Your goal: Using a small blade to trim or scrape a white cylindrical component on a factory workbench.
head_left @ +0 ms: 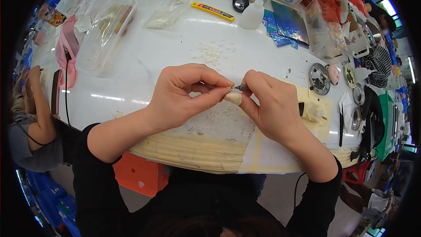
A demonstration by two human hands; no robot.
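Observation:
My left hand point(184, 94) pinches a tiny pale piece point(228, 88) between thumb and forefinger, over the white table point(153, 57). My right hand point(272, 105) grips a thin dark pointed tool point(241, 87) whose tip meets that piece; its thumb is wrapped in pale tape point(233, 98). Both hands touch at the fingertips above a patch of white crumbs point(219, 118). Black sleeves cover both forearms.
A yellow utility knife point(212, 11), white glue bottle point(253, 13), keys point(239, 1), clear plastic tray point(107, 30) and iridescent blue sheets point(285, 24) lie farther back. Small round tins point(319, 79) sit right. A pink handheld fan point(66, 50) lies left, beside another person's arm point(37, 114).

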